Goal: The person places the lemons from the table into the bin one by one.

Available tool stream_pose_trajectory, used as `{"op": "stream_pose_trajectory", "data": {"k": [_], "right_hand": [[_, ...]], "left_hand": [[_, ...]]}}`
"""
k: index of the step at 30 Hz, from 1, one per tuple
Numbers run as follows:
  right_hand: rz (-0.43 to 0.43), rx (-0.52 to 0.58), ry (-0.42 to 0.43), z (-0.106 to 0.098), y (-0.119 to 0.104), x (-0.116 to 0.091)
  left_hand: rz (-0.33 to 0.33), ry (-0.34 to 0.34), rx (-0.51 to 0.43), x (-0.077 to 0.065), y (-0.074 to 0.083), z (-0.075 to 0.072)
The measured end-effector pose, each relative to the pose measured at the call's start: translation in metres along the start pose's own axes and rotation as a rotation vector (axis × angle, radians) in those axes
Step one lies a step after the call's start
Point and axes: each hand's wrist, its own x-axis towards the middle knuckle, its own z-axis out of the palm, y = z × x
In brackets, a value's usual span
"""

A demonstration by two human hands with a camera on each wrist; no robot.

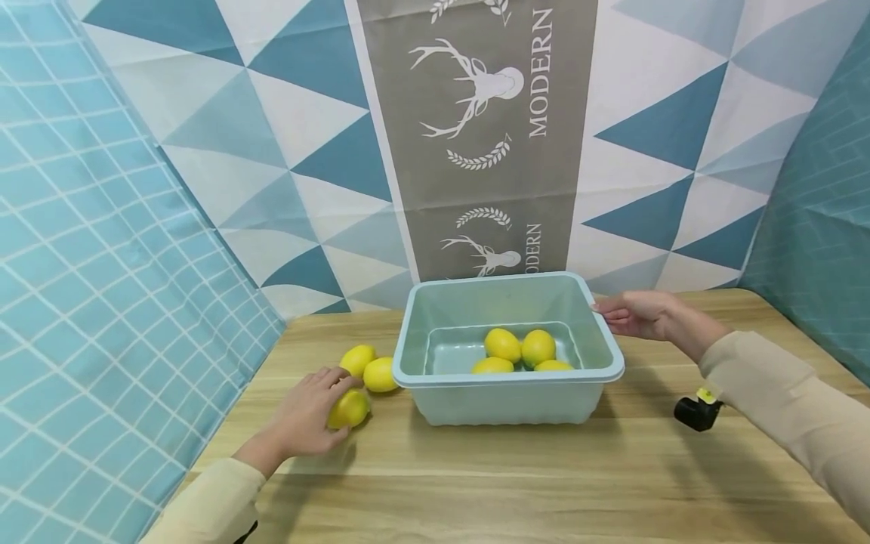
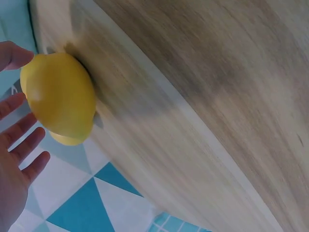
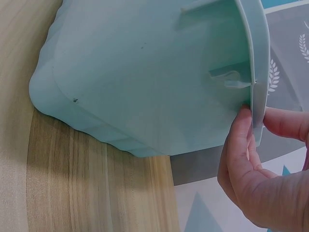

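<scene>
My left hand [image 1: 303, 414] reaches around a yellow lemon [image 1: 350, 409] on the table at the left. In the left wrist view its fingers are spread and fairly straight beside that lemon [image 2: 60, 94], the thumb tip right at its edge. Two more lemons, one farther back [image 1: 357, 359] and one by the bin [image 1: 380, 375], lie just beyond. A pale green plastic bin [image 1: 503, 404] stands at the centre with several lemons [image 1: 503, 345] inside. At its right side, my right hand [image 1: 642, 315] pinches the rim [image 3: 259, 72], thumb on one face and fingers beneath.
A small black object [image 1: 696, 414] with a yellow-green part lies on the wooden table [image 1: 476, 491], close to the right sleeve. Patterned cloth [image 1: 476, 174] hangs behind the table, with a blue checked sheet [image 1: 102, 264] on the left.
</scene>
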Motion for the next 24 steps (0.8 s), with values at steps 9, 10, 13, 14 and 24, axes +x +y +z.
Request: {"op": "stream_pose_trajectory", "data": {"k": [9,10,13,14,24], "right_hand": [[0.01,0.043,-0.016,0.0002,-0.0002,0.0],[0.008,0.044,-0.016,0.0002,-0.0008,-0.0005],[0.011,0.044,-0.016,0.0,-0.0018,-0.0016],[0.013,0.042,-0.015,0.0,-0.002,-0.0018],[0.017,0.036,-0.008,0.0004,-0.0025,0.0]], "left_hand": [[0.019,-0.025,-0.005,0.0037,-0.0036,0.0077],[0.02,-0.03,-0.005,0.0048,-0.004,0.0073],[0.01,-0.057,0.003,0.0065,-0.0044,0.007],[0.006,-0.069,0.002,0.0068,-0.0045,0.0072],[-0.035,-0.138,-0.035,0.0085,-0.004,0.0115]]}}
